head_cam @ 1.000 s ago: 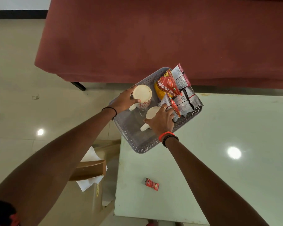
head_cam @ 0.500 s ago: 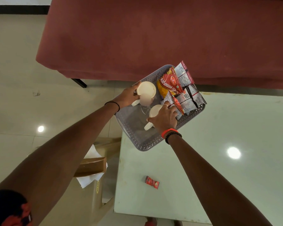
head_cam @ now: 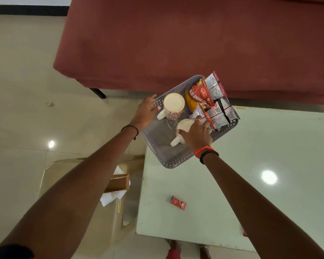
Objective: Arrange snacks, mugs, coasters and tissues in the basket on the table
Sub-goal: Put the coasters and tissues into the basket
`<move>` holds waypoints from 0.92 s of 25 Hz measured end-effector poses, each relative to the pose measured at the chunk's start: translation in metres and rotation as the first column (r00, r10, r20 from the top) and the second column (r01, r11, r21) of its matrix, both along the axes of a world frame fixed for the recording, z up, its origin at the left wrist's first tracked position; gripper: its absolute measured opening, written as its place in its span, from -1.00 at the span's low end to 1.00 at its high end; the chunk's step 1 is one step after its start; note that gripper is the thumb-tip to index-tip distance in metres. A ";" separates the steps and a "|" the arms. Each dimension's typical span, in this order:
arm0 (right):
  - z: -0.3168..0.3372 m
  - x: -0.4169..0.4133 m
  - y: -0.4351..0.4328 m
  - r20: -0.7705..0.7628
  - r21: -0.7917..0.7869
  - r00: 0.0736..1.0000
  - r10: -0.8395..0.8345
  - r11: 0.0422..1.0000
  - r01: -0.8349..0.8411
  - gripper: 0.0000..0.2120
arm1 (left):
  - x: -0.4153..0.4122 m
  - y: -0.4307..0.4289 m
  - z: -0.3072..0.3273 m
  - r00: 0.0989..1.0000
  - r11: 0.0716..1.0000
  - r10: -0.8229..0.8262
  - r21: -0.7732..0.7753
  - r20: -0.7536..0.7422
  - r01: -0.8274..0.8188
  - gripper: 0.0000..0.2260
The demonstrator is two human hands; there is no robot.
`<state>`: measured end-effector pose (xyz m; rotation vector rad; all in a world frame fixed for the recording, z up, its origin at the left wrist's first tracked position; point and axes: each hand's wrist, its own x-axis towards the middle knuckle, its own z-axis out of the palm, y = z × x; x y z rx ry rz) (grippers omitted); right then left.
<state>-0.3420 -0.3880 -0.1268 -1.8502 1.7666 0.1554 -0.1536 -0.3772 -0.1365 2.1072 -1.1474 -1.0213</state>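
A grey perforated basket (head_cam: 176, 161) sits on the far left corner of the glass table (head_cam: 241, 193), partly overhanging it. In its far left part stands a white mug with red pattern (head_cam: 173, 107). My left hand (head_cam: 145, 114) is beside that mug's handle at the basket's left rim, fingers straight and holding nothing. A plain white mug (head_cam: 183, 126) stands in the basket's middle; my right hand (head_cam: 196, 135) grips it from above, its fingertips reaching the snack packets (head_cam: 209, 101) that are stacked in the basket's right end.
A small red sachet (head_cam: 178, 202) lies on the table nearer to me. Left of the table stands a beige plastic chair (head_cam: 94, 221) with a brown tissue box (head_cam: 118, 183) and white tissues (head_cam: 110, 199) on it. A red sofa (head_cam: 176, 43) runs behind the table.
My left hand has let go of the patterned mug, which now stands in the basket, and its fingers have straightened. My right hand stays on the plain mug.
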 end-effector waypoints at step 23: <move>-0.011 0.090 0.198 0.324 0.034 0.603 0.729 0.628 -0.778 -0.49 | 0.079 0.300 0.020 0.895 0.891 -0.357 0.387 0.269 0.239 -0.55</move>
